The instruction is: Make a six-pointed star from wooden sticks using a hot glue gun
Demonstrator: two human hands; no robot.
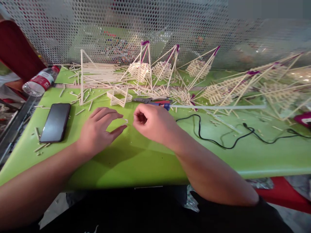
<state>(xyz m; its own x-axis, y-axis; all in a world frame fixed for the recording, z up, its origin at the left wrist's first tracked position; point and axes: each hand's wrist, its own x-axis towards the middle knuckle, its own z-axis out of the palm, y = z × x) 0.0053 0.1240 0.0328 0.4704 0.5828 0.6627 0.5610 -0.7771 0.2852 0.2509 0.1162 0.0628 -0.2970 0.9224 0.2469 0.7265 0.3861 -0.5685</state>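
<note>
My left hand hovers low over the green table, its fingers spread and loosely curved, with nothing in it. My right hand is just to its right, fingers curled into a pinch; what they hold is hidden. A tiny pale stick piece lies on the table between the two hands. Behind them sits a small star-shaped stick frame. Scissors with blue and red handles lie just beyond my right hand.
A black phone lies at the left, a plastic water bottle behind it. Stick pyramids with purple tips and a pile of loose sticks fill the back. A black cable and a long clear rod lie to the right.
</note>
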